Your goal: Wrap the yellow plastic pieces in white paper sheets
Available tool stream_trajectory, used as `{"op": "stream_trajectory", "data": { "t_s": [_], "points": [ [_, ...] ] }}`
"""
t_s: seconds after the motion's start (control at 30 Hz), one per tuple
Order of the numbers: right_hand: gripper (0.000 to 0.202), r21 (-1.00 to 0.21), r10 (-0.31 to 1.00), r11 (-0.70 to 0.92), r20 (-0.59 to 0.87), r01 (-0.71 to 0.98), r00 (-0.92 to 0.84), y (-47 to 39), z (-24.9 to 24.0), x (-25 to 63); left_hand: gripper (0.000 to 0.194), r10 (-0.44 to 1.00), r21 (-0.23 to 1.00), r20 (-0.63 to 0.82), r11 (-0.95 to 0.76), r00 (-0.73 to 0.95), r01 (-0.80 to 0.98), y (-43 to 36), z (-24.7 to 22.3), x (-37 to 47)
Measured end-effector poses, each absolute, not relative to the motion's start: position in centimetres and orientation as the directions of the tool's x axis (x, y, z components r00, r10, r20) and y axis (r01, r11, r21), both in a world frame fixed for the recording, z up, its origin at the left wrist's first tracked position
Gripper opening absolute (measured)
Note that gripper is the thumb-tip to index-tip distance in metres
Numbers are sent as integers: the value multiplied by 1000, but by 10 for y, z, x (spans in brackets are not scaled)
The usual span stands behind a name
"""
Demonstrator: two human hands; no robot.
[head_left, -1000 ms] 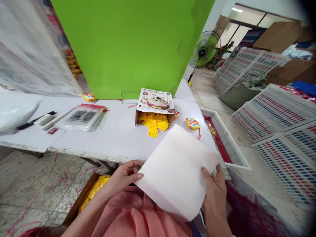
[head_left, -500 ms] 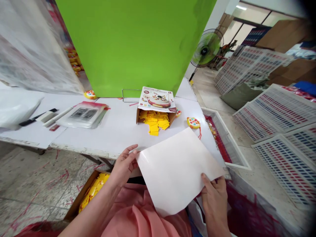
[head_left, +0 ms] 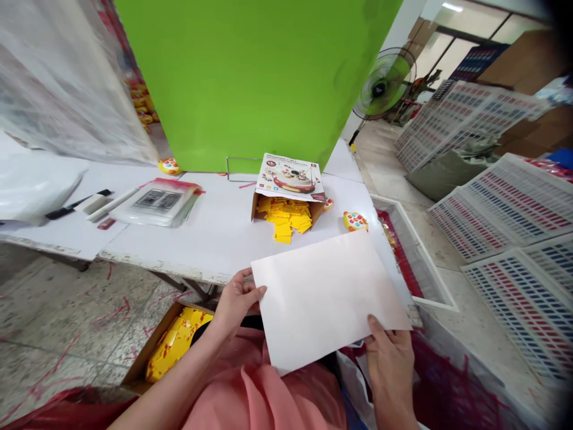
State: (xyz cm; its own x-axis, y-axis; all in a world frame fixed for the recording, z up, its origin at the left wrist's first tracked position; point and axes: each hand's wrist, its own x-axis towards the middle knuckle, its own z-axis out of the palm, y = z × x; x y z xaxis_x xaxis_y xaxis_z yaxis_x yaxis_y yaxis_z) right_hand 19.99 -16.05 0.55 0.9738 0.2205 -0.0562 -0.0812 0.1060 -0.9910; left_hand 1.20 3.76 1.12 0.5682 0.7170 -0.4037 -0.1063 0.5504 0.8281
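Note:
A blank white sheet is held over my lap and the front edge of the white table. My left hand pinches its left edge, thumb on top and fingers behind. At its lower right edge my right hand grips it the same way, thumb on the face and fingers underneath. Beyond the sheet stands a printed box with yellow pieces spilling from its open front. A yellow toy with coloured dots lies just past the sheet's far edge.
Clear plastic bags and a black-handled tool lie on the table's left. A green panel rises behind. Below left is a carton of yellow pieces. White crates and a fan stand right.
The sheet has flattened out, and its near corner has risen and shifted left. My left thumb now lies further onto the sheet. The view has moved slightly.

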Motion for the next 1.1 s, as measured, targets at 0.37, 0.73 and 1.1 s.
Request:
{"op": "stream_trajectory", "data": {
  "t_s": [0.37, 0.73, 1.1],
  "points": [
    [74, -991, 244, -44, -135, -128, 960, -189, -4, 223, 56, 723, 893, -348, 450, 597, -25, 53, 18, 0],
    [60, -799, 635, -261, 280, 541, 720, -113, 23, 255, 47, 771, 970, -223, 234, 597, 60, 77, 18, -12],
    [56, -992, 771, -103, -37, 67, 636, -78, 36, 235, 58, 804, 941, -332, 317, 494, 118, 80, 19, -50]
  ]
}}
